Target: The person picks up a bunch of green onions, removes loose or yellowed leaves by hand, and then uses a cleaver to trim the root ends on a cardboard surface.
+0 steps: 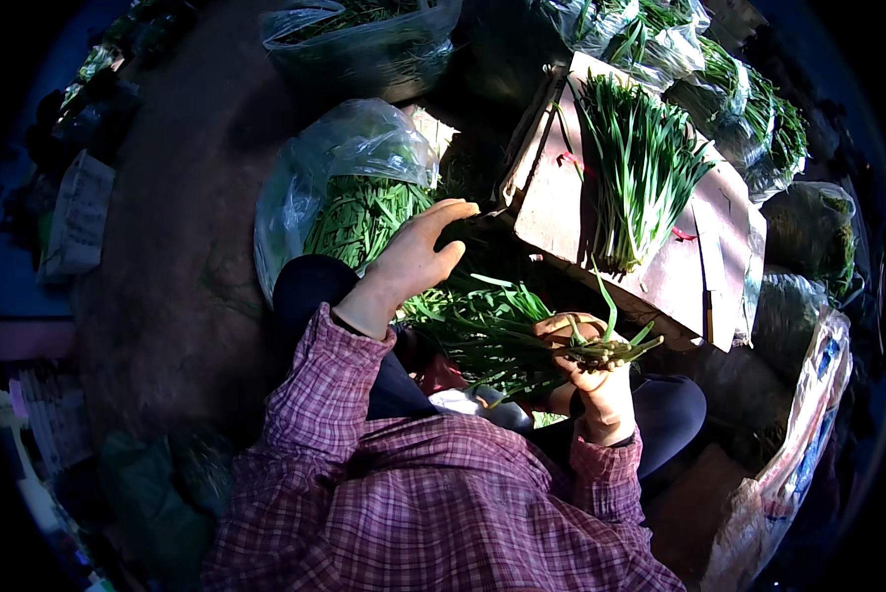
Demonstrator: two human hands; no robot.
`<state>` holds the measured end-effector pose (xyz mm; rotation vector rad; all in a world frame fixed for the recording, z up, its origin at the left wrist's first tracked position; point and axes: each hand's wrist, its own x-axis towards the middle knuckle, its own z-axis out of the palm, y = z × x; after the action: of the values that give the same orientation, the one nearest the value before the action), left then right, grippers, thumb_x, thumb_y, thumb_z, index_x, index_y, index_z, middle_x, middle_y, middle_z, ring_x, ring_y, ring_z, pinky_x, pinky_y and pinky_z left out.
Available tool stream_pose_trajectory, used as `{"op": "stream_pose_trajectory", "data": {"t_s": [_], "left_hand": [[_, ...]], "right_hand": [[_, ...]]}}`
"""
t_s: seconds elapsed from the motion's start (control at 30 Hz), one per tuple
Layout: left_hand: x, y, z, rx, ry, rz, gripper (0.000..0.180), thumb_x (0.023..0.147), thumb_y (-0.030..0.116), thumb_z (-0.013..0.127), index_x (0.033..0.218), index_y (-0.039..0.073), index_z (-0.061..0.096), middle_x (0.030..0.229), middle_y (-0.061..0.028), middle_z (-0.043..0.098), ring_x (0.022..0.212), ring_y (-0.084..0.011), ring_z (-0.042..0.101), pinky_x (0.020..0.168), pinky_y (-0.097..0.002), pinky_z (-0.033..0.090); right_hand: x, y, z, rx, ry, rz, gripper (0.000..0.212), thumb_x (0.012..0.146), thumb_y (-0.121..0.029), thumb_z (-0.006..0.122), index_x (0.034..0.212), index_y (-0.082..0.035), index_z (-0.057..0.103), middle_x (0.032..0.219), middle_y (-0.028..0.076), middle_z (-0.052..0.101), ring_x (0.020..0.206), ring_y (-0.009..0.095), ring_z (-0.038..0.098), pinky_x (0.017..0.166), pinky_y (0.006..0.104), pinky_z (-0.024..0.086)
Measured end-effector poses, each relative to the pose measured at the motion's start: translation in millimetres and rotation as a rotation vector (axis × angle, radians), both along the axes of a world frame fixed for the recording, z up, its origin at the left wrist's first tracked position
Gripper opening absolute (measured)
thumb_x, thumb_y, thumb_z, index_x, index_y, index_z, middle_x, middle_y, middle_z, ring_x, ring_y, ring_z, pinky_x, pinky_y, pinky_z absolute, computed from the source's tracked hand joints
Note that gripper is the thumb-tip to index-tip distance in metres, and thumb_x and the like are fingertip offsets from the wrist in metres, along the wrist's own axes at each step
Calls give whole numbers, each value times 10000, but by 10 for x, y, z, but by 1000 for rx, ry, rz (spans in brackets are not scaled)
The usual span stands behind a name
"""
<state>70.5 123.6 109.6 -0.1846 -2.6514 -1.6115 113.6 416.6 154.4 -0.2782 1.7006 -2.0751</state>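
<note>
My right hand (601, 387) is closed round the pale stem ends of a bunch of garlic chives (487, 331). Their green leaves stretch to the left across my lap. Held up above those leaves, my left hand (413, 259) has its fingers stretched out and the thumb apart, with nothing in it. A larger bunch of garlic chives (645, 168) lies on a cardboard box (734, 212) beyond my right hand, pale stems toward me. Red ties (682, 234) show on the cardboard beside that bunch.
An open clear plastic bag (349, 143) of cut greens stands just beyond my left hand. Another bag of greens (364, 54) is farther back. Several bagged bundles (739, 104) line the far right. A printed sack (808, 419) lies at right, and brown ground (166, 257) at left.
</note>
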Motion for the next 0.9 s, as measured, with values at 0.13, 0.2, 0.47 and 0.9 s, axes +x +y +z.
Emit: {"op": "stream_pose_trajectory", "data": {"t_s": [0.13, 0.2, 0.47, 0.9], "left_hand": [[-255, 152, -630, -667, -177, -255, 654, 738, 71, 682, 1372, 106, 527, 1472, -155, 457, 1386, -345, 389, 1140, -451, 349], [-323, 565, -823, -967, -296, -537, 754, 717, 115, 722, 1426, 149, 467, 1488, -156, 423, 1398, -375, 347, 1132, -513, 333], [-92, 576, -2344, -784, 57, -264, 274, 816, 216, 586, 1017, 127, 749, 1215, -68, 659, 1318, -272, 462, 1142, -479, 319], [27, 588, 400, -300, -380, -10, 205, 960, 124, 501, 1032, 34, 671, 883, -168, 696, 827, -291, 689, 733, -389, 521]], "right_hand": [[91, 114, 100, 86, 129, 76, 368, 722, -255, 819, 918, 39, 717, 1012, 188, 708, 985, 323, 677, 874, 416, 534], [156, 127, 161, -117, -82, 18, 288, 718, -194, 853, 864, 6, 706, 973, 199, 705, 965, 353, 683, 846, 442, 553], [152, 521, 177, -465, 290, -149, 232, 808, -216, 794, 862, -11, 700, 869, 155, 731, 906, 375, 709, 795, 447, 539], [-348, -75, -106, 86, -117, -214, 373, 798, -51, 744, 1164, 2, 690, 980, 49, 729, 828, 93, 646, 780, 253, 515]]}}
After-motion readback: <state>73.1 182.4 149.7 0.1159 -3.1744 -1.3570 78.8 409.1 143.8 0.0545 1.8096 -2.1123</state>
